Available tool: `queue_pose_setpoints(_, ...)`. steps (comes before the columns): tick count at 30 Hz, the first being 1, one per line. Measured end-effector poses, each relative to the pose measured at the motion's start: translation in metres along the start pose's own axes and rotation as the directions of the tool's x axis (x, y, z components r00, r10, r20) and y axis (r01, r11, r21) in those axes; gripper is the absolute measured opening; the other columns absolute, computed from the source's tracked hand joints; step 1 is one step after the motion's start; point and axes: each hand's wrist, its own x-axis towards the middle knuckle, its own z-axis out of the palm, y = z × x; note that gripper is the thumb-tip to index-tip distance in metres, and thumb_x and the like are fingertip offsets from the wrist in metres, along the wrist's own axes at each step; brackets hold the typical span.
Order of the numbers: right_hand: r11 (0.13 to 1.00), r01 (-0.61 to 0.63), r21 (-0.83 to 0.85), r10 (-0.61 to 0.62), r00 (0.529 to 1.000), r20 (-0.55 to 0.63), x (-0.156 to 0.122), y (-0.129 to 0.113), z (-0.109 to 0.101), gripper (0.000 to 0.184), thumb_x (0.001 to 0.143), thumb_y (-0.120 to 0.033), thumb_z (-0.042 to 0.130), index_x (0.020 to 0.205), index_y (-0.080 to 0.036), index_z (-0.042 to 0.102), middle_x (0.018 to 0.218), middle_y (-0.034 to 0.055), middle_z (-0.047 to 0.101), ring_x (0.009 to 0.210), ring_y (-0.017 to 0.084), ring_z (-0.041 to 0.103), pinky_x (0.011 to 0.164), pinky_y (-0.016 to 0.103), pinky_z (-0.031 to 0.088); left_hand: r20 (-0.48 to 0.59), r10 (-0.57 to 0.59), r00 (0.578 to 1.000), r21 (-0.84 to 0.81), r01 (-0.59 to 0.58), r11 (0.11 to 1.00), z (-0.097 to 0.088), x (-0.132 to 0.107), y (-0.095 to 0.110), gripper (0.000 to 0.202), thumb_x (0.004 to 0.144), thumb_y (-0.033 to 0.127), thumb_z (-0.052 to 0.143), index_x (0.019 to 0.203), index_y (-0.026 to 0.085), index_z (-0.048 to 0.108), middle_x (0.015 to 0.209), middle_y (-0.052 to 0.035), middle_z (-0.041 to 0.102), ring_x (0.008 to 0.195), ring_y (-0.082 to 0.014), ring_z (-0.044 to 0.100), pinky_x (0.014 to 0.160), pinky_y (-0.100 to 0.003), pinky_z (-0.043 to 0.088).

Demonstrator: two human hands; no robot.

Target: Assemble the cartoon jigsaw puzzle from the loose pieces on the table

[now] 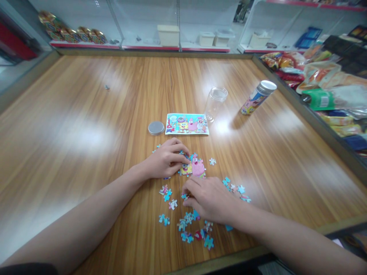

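My left hand (169,158) rests over the left part of a partly joined jigsaw puzzle (197,167), its fingers apart and curved onto the pieces. A yellow square cartoon figure and a pink one show on the joined part. Just below, my right hand (210,196) pinches a small blue puzzle piece (185,196) between thumb and fingers, close to the wood. Loose puzzle pieces (187,218) lie below and around both hands, with more loose pieces (233,188) to the right. Beyond the hands lies a picture sheet (187,124) showing the cartoon scene.
A round silver lid (156,128) lies left of the sheet. A clear plastic jar (215,103) and a printed cartoon canister (258,97) stand farther right on the wooden table (100,152). Packaged goods (323,84) fill the right side. White shelves (143,23) stand behind.
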Motion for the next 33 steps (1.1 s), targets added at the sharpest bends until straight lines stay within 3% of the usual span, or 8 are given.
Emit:
queue_pose_setpoints(4, 0.995, 0.029, 0.093, -0.024, 0.998, -0.059, 0.0, 0.004, 0.002, 0.015, 0.088, -0.03, 0.07, 0.097, -0.02, 0.064, 0.096, 0.0005, 0.072, 0.078, 0.014, 0.065, 0.063, 0.025, 0.035, -0.001, 0.015, 1.0, 0.011, -0.015, 1.0, 0.0, 0.0, 0.0, 0.033, 0.081, 0.008, 0.06, 0.101, 0.028, 0.076, 0.108, -0.0053, 0.07, 0.098, -0.0222, 0.055, 0.09, -0.042, 0.049)
queue_pose_setpoints(7, 0.96, 0.014, 0.28, 0.047, 0.977, -0.209, 0.004, 0.018, 0.001, 0.009, 0.088, -0.025, 0.071, 0.096, -0.021, 0.069, 0.088, -0.0023, 0.074, 0.076, 0.012, 0.067, 0.069, 0.024, 0.045, 0.005, 0.025, 1.0, 0.016, -0.026, 1.0, 0.0, 0.0, 0.001, 0.031, 0.082, 0.008, 0.059, 0.101, 0.027, 0.076, 0.107, -0.0057, 0.069, 0.099, -0.0226, 0.054, 0.09, -0.042, 0.049)
queue_pose_setpoints(11, 0.872, -0.111, 0.476, 0.324, 0.86, -0.394, 0.012, 0.049, -0.01, 0.019, 0.09, -0.03, 0.069, 0.107, -0.023, 0.075, 0.09, 0.0004, 0.076, 0.074, 0.012, 0.069, 0.069, 0.024, 0.052, 0.034, 0.043, 0.998, 0.01, -0.044, 0.999, 0.0, 0.0, 0.002, 0.032, 0.082, 0.008, 0.056, 0.101, 0.026, 0.075, 0.109, -0.0051, 0.069, 0.102, -0.023, 0.053, 0.091, -0.043, 0.048)
queue_pose_setpoints(15, 0.831, -0.2, 0.52, 0.45, 0.79, -0.416, 0.017, 0.072, -0.016, 0.015, 0.088, -0.032, 0.071, 0.095, -0.02, 0.077, 0.084, 0.0024, 0.076, 0.07, 0.013, 0.068, 0.067, 0.026, 0.053, 0.041, 0.056, 0.998, -0.007, -0.056, 0.998, -0.001, 0.0, 0.003, 0.033, 0.082, 0.007, 0.056, 0.103, 0.026, 0.074, 0.11, -0.0042, 0.069, 0.102, -0.0225, 0.053, 0.092, -0.043, 0.048)
queue_pose_setpoints(22, 0.782, -0.157, 0.604, 0.46, 0.798, -0.389, 0.022, 0.08, -0.009, 0.014, 0.086, -0.032, 0.073, 0.091, -0.019, 0.075, 0.086, 0.0026, 0.075, 0.076, 0.014, 0.071, 0.07, 0.026, 0.056, 0.059, 0.046, 0.997, -0.016, -0.045, 0.999, -0.002, -0.001, 0.004, 0.032, 0.082, 0.007, 0.057, 0.102, 0.025, 0.075, 0.111, -0.0039, 0.069, 0.103, -0.0224, 0.053, 0.092, -0.043, 0.047)
queue_pose_setpoints(33, 0.814, -0.165, 0.557, 0.422, 0.827, -0.371, 0.023, 0.08, -0.009, 0.015, 0.089, -0.034, 0.07, 0.096, -0.022, 0.076, 0.089, 0.0017, 0.076, 0.079, 0.015, 0.071, 0.074, 0.028, 0.055, 0.062, 0.038, 0.997, -0.032, -0.036, 0.999, -0.003, 0.0, 0.005, 0.032, 0.083, 0.007, 0.057, 0.103, 0.025, 0.074, 0.113, -0.0037, 0.069, 0.103, -0.0223, 0.053, 0.093, -0.043, 0.046)
